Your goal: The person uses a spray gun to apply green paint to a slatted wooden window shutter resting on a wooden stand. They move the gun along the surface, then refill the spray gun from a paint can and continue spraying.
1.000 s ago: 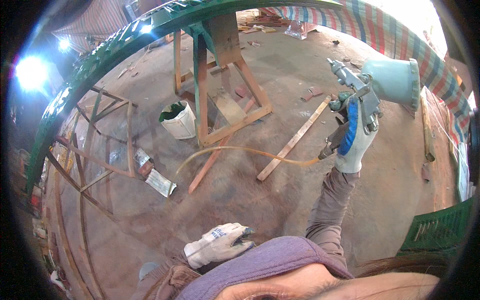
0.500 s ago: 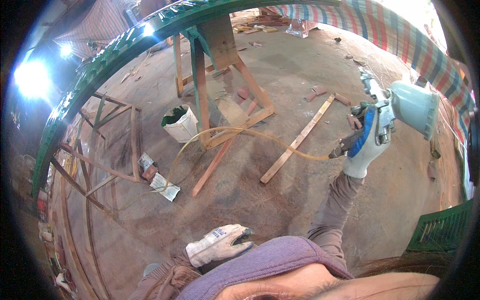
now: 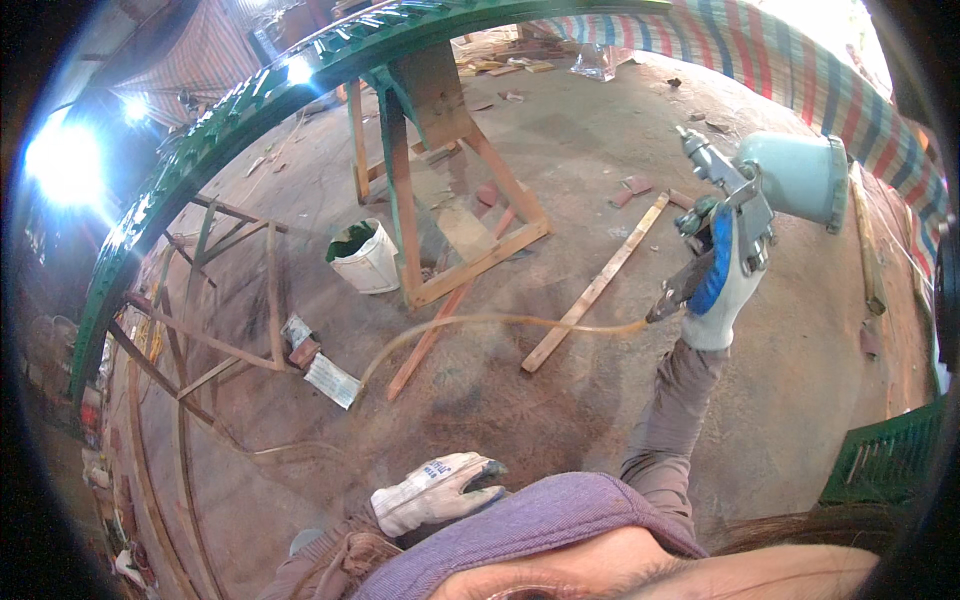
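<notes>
My right hand (image 3: 722, 290), in a white and blue glove, is wrapped round the handle of a metal spray gun (image 3: 738, 190). A pale grey-green paint cup (image 3: 795, 182) is fixed to the gun and lies tilted to the right. From the bottom of the handle a yellowish air hose (image 3: 500, 320) runs left in a low arc above the floor. My left hand (image 3: 435, 492), gloved too, rests low by my body with thumb and fingers apart and nothing visible in it. Across the top curves a long, glossy green-painted piece (image 3: 215, 140), apart from the gun.
A wooden stand (image 3: 480, 275) partly smeared green holds up the green piece. Beside it stands a white bucket (image 3: 368, 270) with green inside. Wooden strips (image 3: 595, 290) lie on the floor. At left is a wooden frame (image 3: 272, 300); at lower right, a green slatted panel (image 3: 880, 455).
My right hand has swung the spray gun left and slightly farther away, its nozzle now pointing more to the left. The hose has shifted along with it. My left hand stays put.
</notes>
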Action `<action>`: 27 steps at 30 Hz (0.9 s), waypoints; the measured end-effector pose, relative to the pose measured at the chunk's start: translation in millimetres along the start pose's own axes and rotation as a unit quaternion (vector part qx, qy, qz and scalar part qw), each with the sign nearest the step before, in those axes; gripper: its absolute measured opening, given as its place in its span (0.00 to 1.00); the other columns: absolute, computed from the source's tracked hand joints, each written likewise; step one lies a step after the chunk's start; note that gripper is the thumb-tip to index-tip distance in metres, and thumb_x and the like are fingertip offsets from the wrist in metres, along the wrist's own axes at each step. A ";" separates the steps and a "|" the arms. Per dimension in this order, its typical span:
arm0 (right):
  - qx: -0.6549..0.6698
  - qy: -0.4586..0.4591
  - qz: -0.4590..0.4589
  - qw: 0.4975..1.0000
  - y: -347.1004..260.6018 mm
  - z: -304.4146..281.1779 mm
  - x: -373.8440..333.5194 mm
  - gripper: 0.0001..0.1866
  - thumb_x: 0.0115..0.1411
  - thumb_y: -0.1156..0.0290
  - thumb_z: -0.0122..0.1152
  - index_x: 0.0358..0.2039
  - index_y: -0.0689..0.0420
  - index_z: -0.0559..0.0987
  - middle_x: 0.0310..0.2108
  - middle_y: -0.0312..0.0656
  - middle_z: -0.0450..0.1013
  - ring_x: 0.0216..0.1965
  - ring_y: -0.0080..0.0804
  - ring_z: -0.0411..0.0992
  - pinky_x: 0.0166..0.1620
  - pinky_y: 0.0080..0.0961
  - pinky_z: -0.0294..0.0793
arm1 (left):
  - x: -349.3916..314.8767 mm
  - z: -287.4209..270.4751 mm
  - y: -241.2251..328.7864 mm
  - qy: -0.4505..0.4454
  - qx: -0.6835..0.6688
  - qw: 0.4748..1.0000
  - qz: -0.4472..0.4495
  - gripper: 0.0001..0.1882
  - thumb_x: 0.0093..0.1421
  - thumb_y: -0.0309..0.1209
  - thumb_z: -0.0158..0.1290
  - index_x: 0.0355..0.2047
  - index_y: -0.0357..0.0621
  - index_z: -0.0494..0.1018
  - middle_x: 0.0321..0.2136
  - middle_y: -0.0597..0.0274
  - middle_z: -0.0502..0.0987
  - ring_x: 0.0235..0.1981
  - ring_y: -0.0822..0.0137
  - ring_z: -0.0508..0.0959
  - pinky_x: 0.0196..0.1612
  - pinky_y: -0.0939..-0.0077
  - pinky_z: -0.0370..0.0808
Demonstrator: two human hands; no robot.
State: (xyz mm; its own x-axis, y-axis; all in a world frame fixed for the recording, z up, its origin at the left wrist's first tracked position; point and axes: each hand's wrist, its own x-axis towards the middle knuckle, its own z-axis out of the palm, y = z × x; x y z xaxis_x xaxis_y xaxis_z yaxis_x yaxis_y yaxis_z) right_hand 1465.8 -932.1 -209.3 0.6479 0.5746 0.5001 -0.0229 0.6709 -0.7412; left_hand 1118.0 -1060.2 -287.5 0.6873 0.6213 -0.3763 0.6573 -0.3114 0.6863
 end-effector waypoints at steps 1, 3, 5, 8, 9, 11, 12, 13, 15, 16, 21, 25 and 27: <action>0.007 0.017 -0.007 1.000 1.3 0.2 9.7 0.11 0.63 0.70 0.57 0.44 0.62 0.74 0.31 0.41 0.75 0.29 0.27 0.75 0.34 0.25 0.77 | -1.3 -0.5 1.5 -0.001 -0.010 1.000 -0.011 0.24 0.63 0.46 0.50 0.49 0.40 0.71 0.43 0.48 0.75 0.47 0.52 0.75 0.49 0.64 0.71; 0.016 0.019 -0.042 0.999 12.4 -12.7 28.3 0.10 0.62 0.70 0.59 0.41 0.63 0.76 0.31 0.41 0.75 0.29 0.27 0.75 0.33 0.25 0.77 | -3.1 -7.2 13.5 -0.001 0.002 0.999 -0.033 0.23 0.63 0.46 0.50 0.48 0.40 0.72 0.43 0.48 0.75 0.47 0.52 0.75 0.49 0.64 0.72; 0.011 0.047 -0.054 0.997 16.9 -23.6 44.0 0.10 0.61 0.73 0.60 0.41 0.63 0.76 0.30 0.41 0.76 0.28 0.27 0.75 0.30 0.22 0.77 | -0.6 -9.4 13.6 -0.002 0.005 1.000 -0.027 0.23 0.62 0.46 0.50 0.48 0.40 0.72 0.43 0.48 0.75 0.46 0.52 0.75 0.48 0.64 0.72; 0.016 0.062 -0.076 0.995 18.6 -27.7 59.3 0.10 0.62 0.72 0.60 0.41 0.63 0.77 0.29 0.41 0.76 0.27 0.26 0.75 0.30 0.22 0.77 | 1.1 -0.8 -8.8 0.002 -0.018 1.000 0.003 0.23 0.62 0.45 0.50 0.48 0.39 0.72 0.43 0.48 0.75 0.45 0.52 0.75 0.48 0.64 0.72; 0.008 0.068 -0.081 0.994 19.4 -32.0 65.1 0.10 0.62 0.72 0.60 0.41 0.63 0.77 0.29 0.41 0.76 0.27 0.25 0.75 0.30 0.22 0.77 | 1.1 1.0 -14.5 0.003 -0.029 1.000 0.009 0.23 0.62 0.45 0.51 0.48 0.39 0.72 0.43 0.48 0.75 0.45 0.52 0.75 0.48 0.64 0.72; 0.016 0.069 -0.101 0.992 25.8 -42.0 76.4 0.12 0.62 0.70 0.60 0.43 0.63 0.77 0.30 0.40 0.76 0.27 0.25 0.75 0.30 0.21 0.77 | -0.2 4.0 -18.4 0.008 -0.035 0.999 0.012 0.23 0.62 0.44 0.51 0.48 0.38 0.72 0.42 0.48 0.75 0.45 0.53 0.75 0.48 0.64 0.72; 0.014 0.082 -0.100 0.992 27.8 -45.0 82.1 0.12 0.62 0.70 0.60 0.43 0.63 0.77 0.30 0.40 0.76 0.27 0.25 0.75 0.30 0.21 0.77 | -0.8 5.4 -18.8 0.011 -0.030 0.999 0.008 0.23 0.61 0.44 0.52 0.48 0.38 0.72 0.43 0.48 0.76 0.45 0.53 0.75 0.48 0.65 0.72; 0.013 0.094 -0.099 0.991 29.5 -47.3 87.0 0.12 0.62 0.70 0.59 0.43 0.63 0.77 0.31 0.40 0.77 0.27 0.25 0.76 0.30 0.21 0.77 | -1.3 6.0 -18.2 0.014 -0.025 1.000 0.003 0.23 0.61 0.43 0.52 0.48 0.38 0.72 0.43 0.48 0.76 0.45 0.53 0.75 0.48 0.65 0.72; -0.010 0.103 -0.104 0.989 25.6 -47.9 89.7 0.11 0.62 0.70 0.59 0.43 0.62 0.77 0.31 0.40 0.77 0.28 0.25 0.76 0.31 0.21 0.77 | 1.0 0.2 -11.5 0.008 -0.023 1.000 0.013 0.23 0.61 0.44 0.52 0.48 0.38 0.72 0.43 0.47 0.75 0.45 0.53 0.75 0.49 0.65 0.72; -0.032 0.106 -0.113 0.987 20.7 -45.4 88.8 0.11 0.62 0.71 0.59 0.43 0.63 0.77 0.31 0.39 0.77 0.28 0.25 0.76 0.31 0.22 0.77 | 2.4 -1.8 -9.3 0.005 -0.022 1.000 0.019 0.23 0.61 0.44 0.52 0.48 0.38 0.72 0.43 0.47 0.75 0.46 0.53 0.75 0.49 0.65 0.72; -0.014 0.019 -0.127 0.992 14.1 -41.1 77.1 0.10 0.62 0.72 0.60 0.42 0.63 0.77 0.31 0.41 0.76 0.29 0.27 0.76 0.33 0.23 0.78 | -1.2 8.1 -13.6 0.011 0.001 1.000 0.010 0.24 0.62 0.46 0.50 0.49 0.39 0.72 0.44 0.48 0.75 0.46 0.52 0.75 0.50 0.65 0.71; 0.019 -0.043 -0.058 0.997 -15.8 -31.2 52.8 0.11 0.62 0.73 0.60 0.43 0.63 0.76 0.31 0.43 0.76 0.30 0.29 0.77 0.33 0.25 0.79 | -8.1 0.6 5.5 0.021 0.013 0.999 -0.032 0.24 0.62 0.47 0.50 0.49 0.39 0.72 0.43 0.48 0.76 0.46 0.51 0.75 0.49 0.64 0.71; 0.053 -0.056 -0.039 0.996 -26.1 -26.5 50.3 0.11 0.61 0.73 0.60 0.43 0.63 0.76 0.31 0.43 0.76 0.30 0.30 0.77 0.33 0.25 0.80 | -5.7 7.9 -7.4 0.012 0.019 1.000 -0.005 0.24 0.62 0.46 0.50 0.49 0.40 0.72 0.42 0.48 0.76 0.45 0.51 0.75 0.49 0.63 0.72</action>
State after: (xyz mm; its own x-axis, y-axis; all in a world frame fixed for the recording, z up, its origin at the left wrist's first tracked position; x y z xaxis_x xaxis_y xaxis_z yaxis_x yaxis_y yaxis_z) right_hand 1519.2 -933.1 -176.7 0.5616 0.5629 0.6064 -0.0597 0.7586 -0.6489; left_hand 1111.6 -1067.2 -295.3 0.6726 0.6423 -0.3674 0.6763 -0.3321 0.6575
